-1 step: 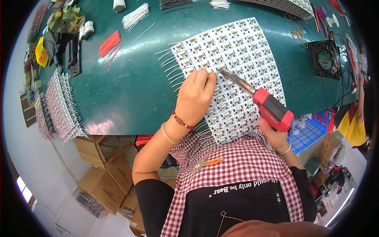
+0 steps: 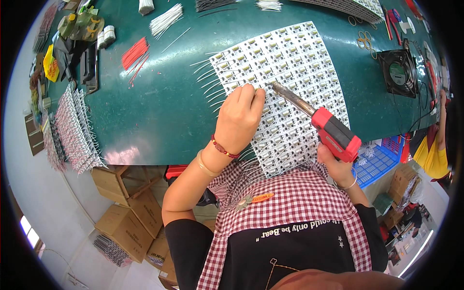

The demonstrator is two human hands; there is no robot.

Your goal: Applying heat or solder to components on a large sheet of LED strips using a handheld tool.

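Observation:
A large white panel of small circuit boards [image 2: 309, 72] lies slanted on the green table, its near end against my checked apron. White wires [image 2: 212, 90] stick out along its left edge. My left hand [image 2: 241, 111] rests over the panel's left part, fingertips pinched together; whatever they hold is hidden. In my right hand [image 2: 336, 166] is a red and black soldering gun [image 2: 336, 135]. Its metal tip points up-left at the panel, just right of my left fingertips. Whether the tip touches the board cannot be made out.
Red wires [image 2: 134, 53] and white wires [image 2: 166, 20] lie at the far left. A black fan [image 2: 397, 73] stands to the right, near rubber bands [image 2: 365, 39]. Wired panels [image 2: 75, 128] are stacked at the left edge. A blue crate [image 2: 369, 166] sits below the table, right.
The soldering gun and my right hand have shifted very slightly right, drawing the tip a little away from my left fingertips. My left hand and the panel look still.

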